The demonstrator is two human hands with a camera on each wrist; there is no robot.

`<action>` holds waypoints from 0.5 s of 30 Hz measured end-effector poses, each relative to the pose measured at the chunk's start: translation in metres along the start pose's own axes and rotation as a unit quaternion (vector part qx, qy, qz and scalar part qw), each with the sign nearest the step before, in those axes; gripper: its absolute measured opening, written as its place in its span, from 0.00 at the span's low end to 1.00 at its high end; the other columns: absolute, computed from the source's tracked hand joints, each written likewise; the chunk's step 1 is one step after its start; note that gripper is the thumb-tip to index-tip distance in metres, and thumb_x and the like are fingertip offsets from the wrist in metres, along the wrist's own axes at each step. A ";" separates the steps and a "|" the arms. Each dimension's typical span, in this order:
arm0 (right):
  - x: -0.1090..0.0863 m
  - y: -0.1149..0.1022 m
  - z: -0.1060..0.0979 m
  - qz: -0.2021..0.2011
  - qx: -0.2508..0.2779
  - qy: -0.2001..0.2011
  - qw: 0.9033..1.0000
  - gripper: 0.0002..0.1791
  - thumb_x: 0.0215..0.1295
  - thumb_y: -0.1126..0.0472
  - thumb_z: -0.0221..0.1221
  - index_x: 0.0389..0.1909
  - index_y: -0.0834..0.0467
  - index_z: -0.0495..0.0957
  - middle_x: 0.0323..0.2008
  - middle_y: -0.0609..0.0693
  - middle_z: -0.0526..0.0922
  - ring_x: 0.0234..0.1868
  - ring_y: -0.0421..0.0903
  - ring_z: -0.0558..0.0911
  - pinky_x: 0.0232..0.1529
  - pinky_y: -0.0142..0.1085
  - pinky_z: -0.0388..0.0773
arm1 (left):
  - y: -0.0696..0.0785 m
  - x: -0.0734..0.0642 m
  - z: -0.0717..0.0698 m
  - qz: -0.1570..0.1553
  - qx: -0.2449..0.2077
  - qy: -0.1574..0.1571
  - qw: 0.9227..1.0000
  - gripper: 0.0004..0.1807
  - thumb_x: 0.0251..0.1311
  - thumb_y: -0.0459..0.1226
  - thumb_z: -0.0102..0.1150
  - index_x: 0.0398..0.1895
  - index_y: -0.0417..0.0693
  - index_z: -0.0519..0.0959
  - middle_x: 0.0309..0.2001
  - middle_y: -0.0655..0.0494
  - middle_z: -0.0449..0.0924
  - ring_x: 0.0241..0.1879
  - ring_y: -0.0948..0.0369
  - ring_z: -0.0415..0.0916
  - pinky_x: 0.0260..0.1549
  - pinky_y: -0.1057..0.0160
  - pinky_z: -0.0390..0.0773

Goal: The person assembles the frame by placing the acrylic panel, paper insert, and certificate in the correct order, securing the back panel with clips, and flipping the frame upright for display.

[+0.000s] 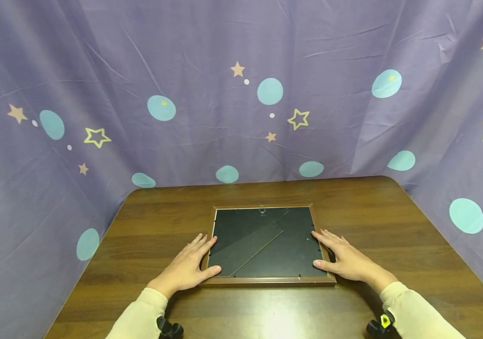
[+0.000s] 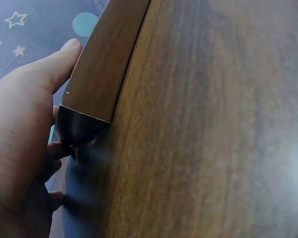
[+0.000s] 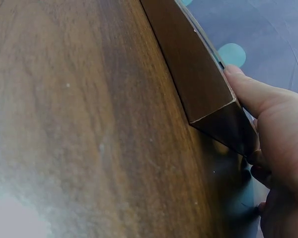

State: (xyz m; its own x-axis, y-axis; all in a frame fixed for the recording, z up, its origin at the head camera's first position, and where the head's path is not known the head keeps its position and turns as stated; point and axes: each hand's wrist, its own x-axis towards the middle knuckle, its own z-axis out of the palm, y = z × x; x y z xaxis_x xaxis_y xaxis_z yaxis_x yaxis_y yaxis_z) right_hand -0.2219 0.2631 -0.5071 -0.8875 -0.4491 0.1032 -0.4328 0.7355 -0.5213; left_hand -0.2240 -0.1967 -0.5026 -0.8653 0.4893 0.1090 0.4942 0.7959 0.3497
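Observation:
A picture frame (image 1: pixel 267 281) lies face down on the table, its brown wooden edge round a black backing board (image 1: pixel 285 261). A flat stand flap (image 1: pixel 245 245) runs diagonally across the board, and a small metal hanger (image 1: pixel 262 212) sits at the far edge. My left hand (image 1: pixel 187 266) rests at the frame's left near corner, thumb over the top edge and fingers spread along the side. At the opposite corner, my right hand (image 1: pixel 347 260) touches the right side in much the same way. Both wrist views show the frame's near side (image 2: pixel 107 59) low against the tabletop.
The brown wood-grain table (image 1: pixel 161 207) has rounded far corners. A purple curtain (image 1: pixel 207 117) with stars and dots hangs behind it and along both sides. Light glares off the table's near part.

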 end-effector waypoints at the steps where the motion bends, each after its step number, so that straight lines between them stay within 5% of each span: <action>1: 0.000 0.000 0.000 0.001 0.001 -0.001 1.000 0.47 0.59 0.34 0.58 0.73 0.54 0.57 0.70 0.65 0.57 0.71 0.62 0.56 0.64 0.67 0.46 | 0.000 0.000 0.000 0.000 0.000 0.000 1.000 0.47 0.58 0.68 0.49 0.74 0.52 0.58 0.70 0.39 0.58 0.72 0.45 0.49 0.66 0.41 0.54; 15: -0.001 0.001 0.001 0.003 -0.002 0.003 1.000 0.47 0.59 0.33 0.58 0.73 0.52 0.57 0.71 0.64 0.56 0.70 0.64 0.56 0.63 0.66 0.53 | 0.000 0.000 0.001 -0.002 -0.003 0.009 1.000 0.47 0.57 0.67 0.51 0.74 0.52 0.59 0.71 0.40 0.57 0.72 0.47 0.48 0.63 0.40 0.58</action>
State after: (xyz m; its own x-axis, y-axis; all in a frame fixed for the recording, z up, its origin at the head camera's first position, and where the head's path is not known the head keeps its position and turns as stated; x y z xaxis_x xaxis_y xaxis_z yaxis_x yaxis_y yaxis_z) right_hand -0.2213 0.2637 -0.5088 -0.8908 -0.4420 0.1054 -0.4286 0.7403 -0.5180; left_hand -0.2239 -0.1961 -0.5035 -0.8687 0.4795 0.1238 0.4899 0.7956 0.3564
